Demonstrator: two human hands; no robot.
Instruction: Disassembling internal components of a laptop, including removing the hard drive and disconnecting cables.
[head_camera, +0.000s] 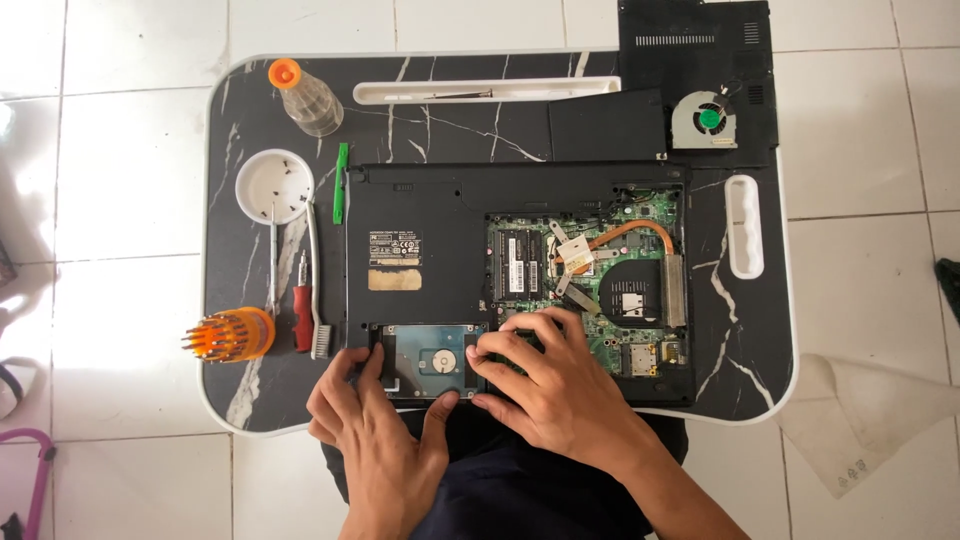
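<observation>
A black laptop lies upside down on a small dark marble-pattern table, its bottom cover off. The green circuit board, a copper heat pipe and memory sticks are exposed. A silver and blue hard drive sits in its bay at the near edge. My left hand grips the drive's left and near sides, thumb at its front edge. My right hand rests its fingers on the drive's right edge and the board beside it.
Left of the laptop: a white bowl holding small screws, tweezers, a red screwdriver, a brush, an orange bit holder, a green pry tool and a clear bottle. The removed black cover and fan lie at far right.
</observation>
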